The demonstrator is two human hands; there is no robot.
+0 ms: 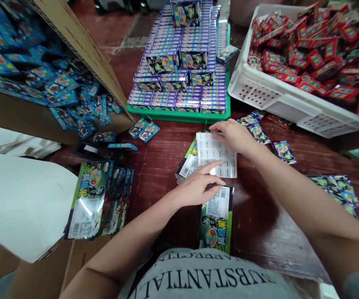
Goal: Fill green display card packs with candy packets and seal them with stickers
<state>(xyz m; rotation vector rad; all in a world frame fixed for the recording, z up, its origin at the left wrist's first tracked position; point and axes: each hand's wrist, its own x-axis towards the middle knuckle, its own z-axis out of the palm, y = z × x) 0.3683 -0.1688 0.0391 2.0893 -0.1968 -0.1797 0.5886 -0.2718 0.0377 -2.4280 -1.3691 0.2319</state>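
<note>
A white sheet of round stickers (202,155) lies on the dark red table, over a green and black printed package (188,166). My right hand (233,135) is at the sheet's upper right, its fingers bent and closed on the top edge. My left hand (198,187) rests with fingers stretched out and apart, the index finger on the sheet's lower part. Its thumb reaches over the top end of another green package (218,226), which has a barcode label and lies close to my body. Whether a loose sticker is at either hand's fingertips cannot be made out.
A green tray (179,116) of stacked purple boxes stands ahead. Right of it is a white crate (269,97) of red boxes. A cardboard carton (95,54) of blue packets stands left, above several green packages (89,199). Small packets (283,151) lie to the right.
</note>
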